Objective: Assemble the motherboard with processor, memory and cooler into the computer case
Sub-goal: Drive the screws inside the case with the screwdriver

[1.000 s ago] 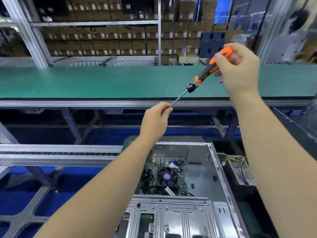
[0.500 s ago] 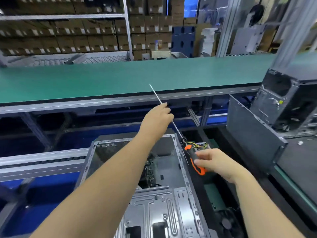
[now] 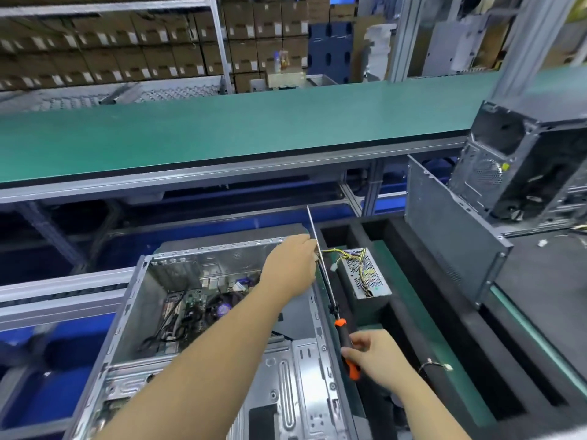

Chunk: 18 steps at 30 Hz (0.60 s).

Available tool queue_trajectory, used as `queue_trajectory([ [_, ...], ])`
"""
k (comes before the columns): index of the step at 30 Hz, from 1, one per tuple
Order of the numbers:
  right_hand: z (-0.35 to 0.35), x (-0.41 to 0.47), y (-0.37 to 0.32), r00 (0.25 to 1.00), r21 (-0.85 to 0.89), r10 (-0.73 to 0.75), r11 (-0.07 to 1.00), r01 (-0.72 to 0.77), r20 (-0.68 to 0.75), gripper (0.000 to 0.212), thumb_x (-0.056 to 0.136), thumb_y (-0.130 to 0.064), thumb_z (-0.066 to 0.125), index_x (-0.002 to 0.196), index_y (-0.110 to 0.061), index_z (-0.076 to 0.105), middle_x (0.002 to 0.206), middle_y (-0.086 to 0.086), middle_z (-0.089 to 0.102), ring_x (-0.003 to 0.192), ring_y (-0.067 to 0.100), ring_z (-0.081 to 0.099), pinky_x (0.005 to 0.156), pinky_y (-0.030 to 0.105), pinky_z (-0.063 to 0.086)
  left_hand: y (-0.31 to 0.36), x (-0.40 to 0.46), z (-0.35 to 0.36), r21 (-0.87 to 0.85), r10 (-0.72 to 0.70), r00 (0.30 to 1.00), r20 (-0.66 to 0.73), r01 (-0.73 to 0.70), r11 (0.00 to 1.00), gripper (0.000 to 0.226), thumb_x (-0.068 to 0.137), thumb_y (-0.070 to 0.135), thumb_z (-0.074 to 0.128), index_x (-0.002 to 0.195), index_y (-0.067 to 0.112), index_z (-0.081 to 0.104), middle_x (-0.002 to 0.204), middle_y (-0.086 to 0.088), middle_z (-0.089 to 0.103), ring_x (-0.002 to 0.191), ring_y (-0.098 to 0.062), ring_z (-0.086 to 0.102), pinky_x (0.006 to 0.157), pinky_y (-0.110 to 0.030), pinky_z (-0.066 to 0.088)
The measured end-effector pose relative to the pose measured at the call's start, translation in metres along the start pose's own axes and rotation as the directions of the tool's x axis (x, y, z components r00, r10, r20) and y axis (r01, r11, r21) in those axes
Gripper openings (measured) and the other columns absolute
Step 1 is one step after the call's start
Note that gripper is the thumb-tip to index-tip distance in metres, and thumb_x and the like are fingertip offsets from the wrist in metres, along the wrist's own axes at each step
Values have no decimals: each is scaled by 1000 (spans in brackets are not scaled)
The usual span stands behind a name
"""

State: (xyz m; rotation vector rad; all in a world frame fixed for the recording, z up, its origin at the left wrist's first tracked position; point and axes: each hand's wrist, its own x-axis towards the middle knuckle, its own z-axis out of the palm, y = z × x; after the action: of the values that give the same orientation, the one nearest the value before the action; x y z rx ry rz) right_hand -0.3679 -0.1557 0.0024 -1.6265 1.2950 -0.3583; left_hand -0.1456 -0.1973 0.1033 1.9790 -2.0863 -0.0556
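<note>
Nearest, the right hand [image 3: 376, 357] curls its fingers around the black and orange handle of a long thin screwdriver [image 3: 341, 331]. This grip is closed tight on the handle, low down and just to the right of the open silver metal computer case [image 3: 295, 385]. The metal shaft runs up and away from this hand, leaning a little to the left, past the case's right edge.

Farther up, the left hand [image 3: 290, 265] reaches across the top of the case, arm stretched out long. Its fingertips pinch the shaft about halfway along, so this grip is closed on the screwdriver too. The tip pokes out above this hand.

Down inside the case, below the left arm, lies the green motherboard [image 3: 190, 308] with a black round cooler fan [image 3: 222, 309] on it.

Just right of the shaft sits a grey metal power box with yellow wires [image 3: 365, 276], resting in a black foam tray [image 3: 460, 344].

Farther right, a grey flat side panel [image 3: 444, 246] stands upright, and a second dark computer case [image 3: 524, 160] stands behind it.

Beyond all that runs a long green desk [image 3: 222, 134], and behind it are shelves of brown cardboard boxes [image 3: 127, 55].
</note>
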Motion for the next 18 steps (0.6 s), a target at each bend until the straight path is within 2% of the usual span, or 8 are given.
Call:
queue_trajectory([
  [2, 8, 1, 13, 999, -51, 44, 998, -44, 5, 24, 86, -22, 77, 79, 0, 70, 61, -2, 58, 60, 12, 50, 64, 31, 45, -8, -10, 3, 8, -70, 996, 47, 69, 998, 25, 99, 18, 41, 117, 13, 57, 117, -5, 57, 112, -28, 52, 91, -43, 48],
  [4, 14, 3, 22, 996, -55, 89, 995, -88, 15, 26, 86, -21, 77, 77, 2, 68, 59, 0, 61, 58, 14, 54, 67, 35, 50, -16, -19, 8, 22, -121, 991, 64, 120, 993, 22, 100, 20, 39, 109, 13, 58, 111, -5, 57, 106, -28, 51, 86, -45, 48],
  [8, 22, 6, 34, 987, -54, 156, 987, -153, 47, 24, 88, -19, 76, 83, 4, 70, 72, 14, 73, 61, 18, 61, 78, 48, 56, -27, -33, 17, -56, -153, 987, 55, 156, 986, 30, 102, 24, 39, 120, 18, 62, 116, -2, 59, 107, -23, 52, 90, -42, 48],
  [13, 26, 2, 39, 976, -56, 217, 975, -215, 21, 16, 88, -17, 75, 81, -3, 75, 72, 14, 74, 58, 18, 62, 79, 48, 57, -34, -42, 24, -118, -149, 986, 80, 157, 980, 32, 103, 29, 39, 125, 23, 61, 119, 2, 59, 108, -19, 52, 89, -40, 49],
  [18, 25, -1, 42, 968, -177, 247, 952, -250, -39, 29, 84, -27, 76, 66, -6, 65, 62, 8, 69, 60, 18, 61, 77, 39, 58, -33, -50, 30, -121, -142, 985, 103, 154, 981, 32, 104, 30, 37, 120, 20, 63, 112, 0, 59, 107, -22, 55, 87, -42, 51],
])
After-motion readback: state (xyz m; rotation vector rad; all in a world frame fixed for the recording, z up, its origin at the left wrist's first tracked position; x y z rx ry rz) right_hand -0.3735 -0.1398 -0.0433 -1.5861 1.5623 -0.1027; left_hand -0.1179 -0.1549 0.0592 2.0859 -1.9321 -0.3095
